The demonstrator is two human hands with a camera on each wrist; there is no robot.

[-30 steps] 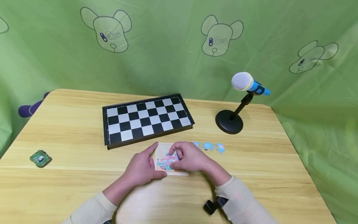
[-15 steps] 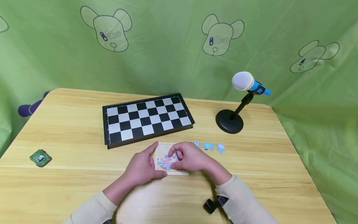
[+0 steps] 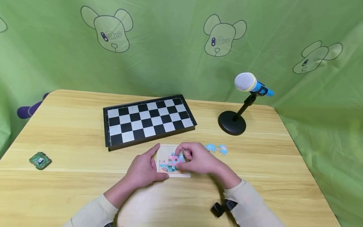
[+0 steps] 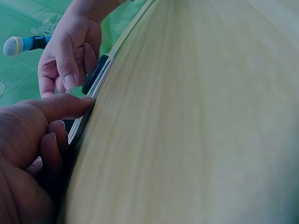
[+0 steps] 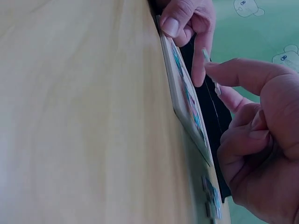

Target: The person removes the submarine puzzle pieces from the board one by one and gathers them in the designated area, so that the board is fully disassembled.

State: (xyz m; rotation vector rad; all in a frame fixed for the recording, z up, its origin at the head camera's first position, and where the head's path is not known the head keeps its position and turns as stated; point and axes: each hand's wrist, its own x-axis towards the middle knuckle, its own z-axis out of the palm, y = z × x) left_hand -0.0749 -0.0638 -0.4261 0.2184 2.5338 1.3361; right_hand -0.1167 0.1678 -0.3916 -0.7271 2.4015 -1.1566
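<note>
My left hand (image 3: 143, 170) steadies a small wooden jigsaw board (image 3: 165, 150), its thumb along the near edge and its index finger at the far left corner. Colourful pieces fill the board's near part. Between thumb and index finger, my right hand (image 3: 199, 159) pinches a pink-and-blue jigsaw piece (image 3: 173, 160). The right wrist view has this piece on edge, raised above the board's face. To the right of the board lie blue jigsaw pieces (image 3: 211, 148); the right hand covers part of that area.
Behind the board lies a black-and-white chessboard case (image 3: 147, 121). A blue toy microphone (image 3: 249, 83) on a black stand (image 3: 232, 123) is at the back right. A green piece of circuit board (image 3: 40, 160) sits at the left. A green curtain (image 3: 173, 47) hangs behind the table.
My right hand has shifted slightly right and lifted the pink-and-blue jigsaw piece from the board; it now hides the leftmost loose piece. My left hand stays put.
</note>
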